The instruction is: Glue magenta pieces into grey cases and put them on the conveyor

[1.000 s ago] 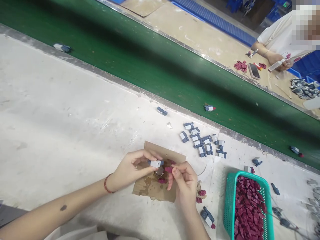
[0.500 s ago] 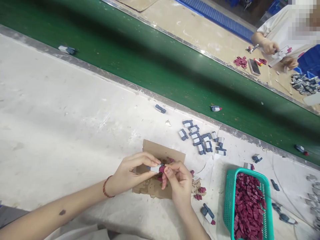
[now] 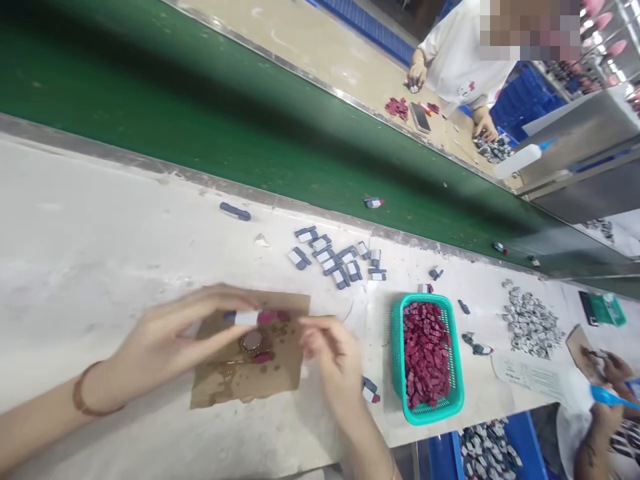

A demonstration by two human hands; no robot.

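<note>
My left hand [image 3: 170, 340] pinches a small white and blue piece with a dark red tip [image 3: 254, 317], holding it over a brown cardboard sheet [image 3: 235, 380]. My right hand [image 3: 333, 357] hovers just right of it with fingers loosely curled and nothing visible in them. A small round cap and a loose red piece [image 3: 263, 358] lie on the cardboard. A teal basket [image 3: 430, 415] full of dark red pieces stands to the right.
Several blue and white pieces [image 3: 337, 257] lie grouped near the green conveyor belt [image 3: 200, 113], which carries a few finished pieces. Grey parts [image 3: 530, 323] are heaped at right. One person works across the belt [image 3: 460, 60]; another person's hands [image 3: 607, 373] are at the lower right.
The red tip now sits on the white piece in my left hand. My right hand has drawn away from it. The view has swung right, showing more of the bench.
</note>
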